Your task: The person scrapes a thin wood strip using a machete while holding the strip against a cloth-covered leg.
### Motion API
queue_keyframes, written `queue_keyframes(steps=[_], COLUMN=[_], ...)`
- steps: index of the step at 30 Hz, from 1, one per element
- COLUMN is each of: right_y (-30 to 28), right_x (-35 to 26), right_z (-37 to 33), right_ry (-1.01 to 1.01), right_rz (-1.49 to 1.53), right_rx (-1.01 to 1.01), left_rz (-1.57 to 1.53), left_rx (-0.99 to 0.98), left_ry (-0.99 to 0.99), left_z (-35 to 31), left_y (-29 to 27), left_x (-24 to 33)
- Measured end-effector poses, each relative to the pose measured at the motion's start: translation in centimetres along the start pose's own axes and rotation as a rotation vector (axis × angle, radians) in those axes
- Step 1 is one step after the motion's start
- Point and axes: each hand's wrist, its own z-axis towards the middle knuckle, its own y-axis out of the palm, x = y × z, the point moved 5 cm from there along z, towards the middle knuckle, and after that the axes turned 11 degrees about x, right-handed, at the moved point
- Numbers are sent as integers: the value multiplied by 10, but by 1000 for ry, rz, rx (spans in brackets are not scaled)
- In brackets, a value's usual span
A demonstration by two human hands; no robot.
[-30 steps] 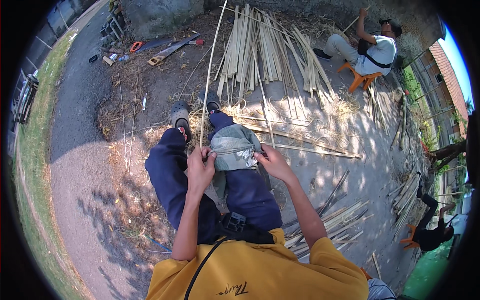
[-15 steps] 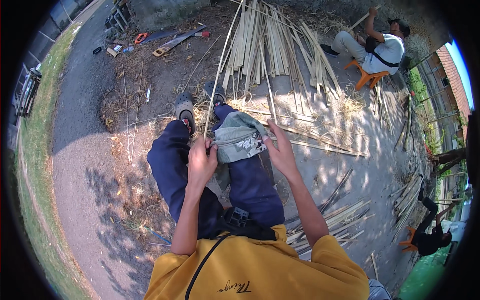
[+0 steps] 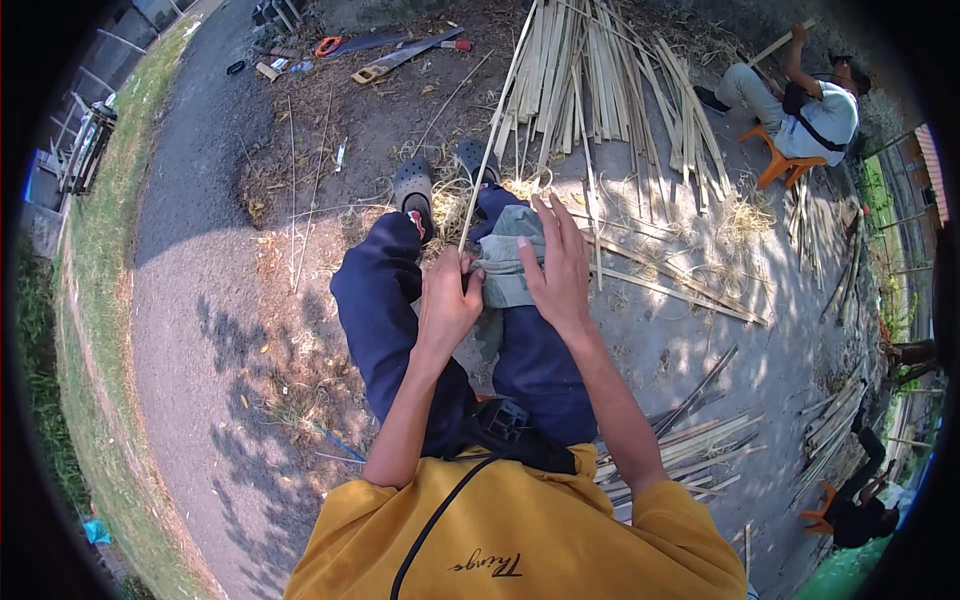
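**A thin strip (image 3: 490,150) held by your left hand (image 3: 448,300)**

The pale strip slants away from your left hand, whose thumb and fingers pinch its near part beside the grey-green cloth (image 3: 508,240) on your right knee. Your right hand (image 3: 562,275), fingers extended, overlaps the cloth and visibly grips nothing; whether it touches cannot be told. Judging by its slenderness, the strip should be light and springy, perhaps splintery at its edges: pinch it across the flat, close to the cloth.

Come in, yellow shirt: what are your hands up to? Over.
Left fingers pinch one long pale strip. Right fingers spread before grey-green cloth. Beyond the shoes: piled strips.
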Motion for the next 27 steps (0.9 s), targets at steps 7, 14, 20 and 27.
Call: queue_keyframes(steps=[7, 14, 20, 27], right_y=[-32, -96, -70, -46], right_x=[28, 79, 276, 408], right_z=[1, 5, -87, -287], right_ry=[174, 275, 539, 830], right_rz=[253, 145, -194, -534], right_rx=[18, 143, -166, -528], left_rz=[-45, -274, -347, -390], left_rx=[42, 262, 247, 181], left_ry=[-29, -216, -443, -524], left_z=[10, 17, 9, -2], left_y=[-76, -146, -151, -134], left_x=[56, 25, 10, -14])
